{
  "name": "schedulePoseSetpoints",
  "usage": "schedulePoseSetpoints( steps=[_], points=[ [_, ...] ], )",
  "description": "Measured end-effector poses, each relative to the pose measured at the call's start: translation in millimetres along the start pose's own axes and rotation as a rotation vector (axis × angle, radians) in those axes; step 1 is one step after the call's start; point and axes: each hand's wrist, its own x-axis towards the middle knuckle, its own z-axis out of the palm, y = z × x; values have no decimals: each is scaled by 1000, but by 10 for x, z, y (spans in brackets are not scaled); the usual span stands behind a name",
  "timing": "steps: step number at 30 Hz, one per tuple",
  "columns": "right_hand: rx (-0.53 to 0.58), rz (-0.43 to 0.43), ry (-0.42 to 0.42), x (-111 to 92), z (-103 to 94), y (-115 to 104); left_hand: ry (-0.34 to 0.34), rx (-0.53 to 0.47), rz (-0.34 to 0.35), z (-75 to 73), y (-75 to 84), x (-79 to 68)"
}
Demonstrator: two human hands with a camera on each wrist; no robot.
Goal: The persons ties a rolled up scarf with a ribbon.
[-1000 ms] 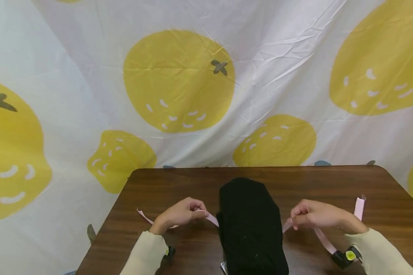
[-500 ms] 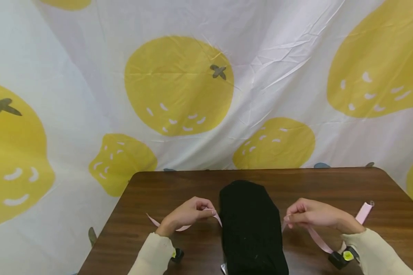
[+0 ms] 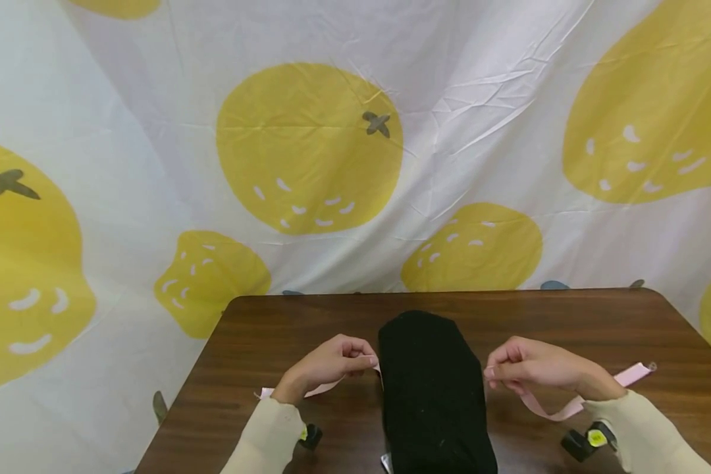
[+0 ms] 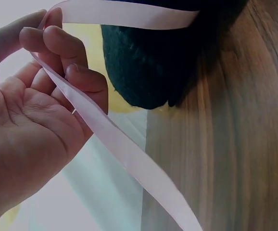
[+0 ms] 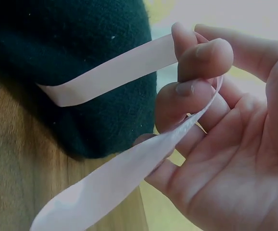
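With the black bundle (image 3: 435, 395) as the centre of your clock in the head view, your cream left sleeve (image 3: 263, 431) comes in between 8 and 9 o'clock and your right sleeve (image 3: 652, 434) between 3 and 4, each with a black wrist camera (image 3: 311, 437) at the cuff. A silvery corner (image 3: 386, 463) shows at 7 o'clock against the bundle's side, too hidden to identify.

Your left hand (image 3: 332, 363), between 9 and 10 o'clock, pinches pink ribbon (image 4: 120, 147) between thumb and fingers; your right hand (image 3: 536, 362), between 2 and 3, pinches it the same way. The 2 hands have moved inward: 1.0 s ago ribbon bridged clear gaps, and now your fingertips are just beside the bundle. From each pinch a stretch of ribbon runs to the bundle; whether the 2 stretches join beneath, you cannot tell.

The loose tails have shifted too: at 9 o'clock the end has come in toward your wrist, and at 3 o'clock the tail that pointed near 12 now points between 2 and 3. The bundle lies in nearly the same place on the brown table (image 3: 308, 319). Past the table's far edge, at 12 o'clock, hangs a white cloth (image 3: 486, 39) printed with yellow fruit (image 3: 308, 148).
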Motion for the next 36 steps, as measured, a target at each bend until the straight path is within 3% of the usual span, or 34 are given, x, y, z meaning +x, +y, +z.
schedulePoseSetpoints(
  steps=[6,10,22,36],
  points=[
    [-30,-32,-3,18,1,-25,-18,-113,-6,24,29,34],
    [-12,-29,-15,35,-2,-58,-23,-126,-2,33,74,43],
    [22,-5,-27,97,4,-212,-52,-71,30,59,192,90],
    [-23,-48,-30,200,42,-289,-79,59,72,135,309,178]
  ],
)
